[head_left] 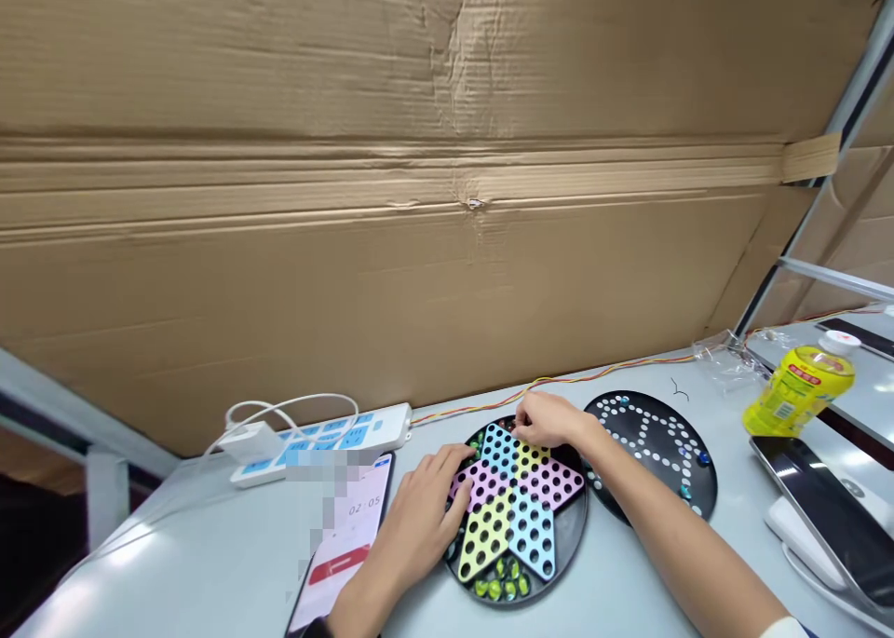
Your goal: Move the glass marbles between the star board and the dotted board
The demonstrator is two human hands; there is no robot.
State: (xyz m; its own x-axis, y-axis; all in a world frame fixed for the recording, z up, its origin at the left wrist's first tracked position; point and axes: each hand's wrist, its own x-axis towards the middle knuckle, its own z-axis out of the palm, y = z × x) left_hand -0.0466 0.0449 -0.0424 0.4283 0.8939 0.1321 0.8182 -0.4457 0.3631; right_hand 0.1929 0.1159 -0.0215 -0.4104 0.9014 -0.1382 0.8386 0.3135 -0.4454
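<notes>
Checkers board | left hand spread on it | right hand on it, grip unclear

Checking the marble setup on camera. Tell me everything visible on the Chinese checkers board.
The Chinese checkers board is round and black, plastic by its look, with a six-pointed star of pink, blue and yellow arms drilled with dark holes. It lies flat on a pale table, right beside a second black board. Green glass marbles sit in the near rim. The left hand rests on the star's left side; the right hand is at the far edge, its contact unclear.
</notes>
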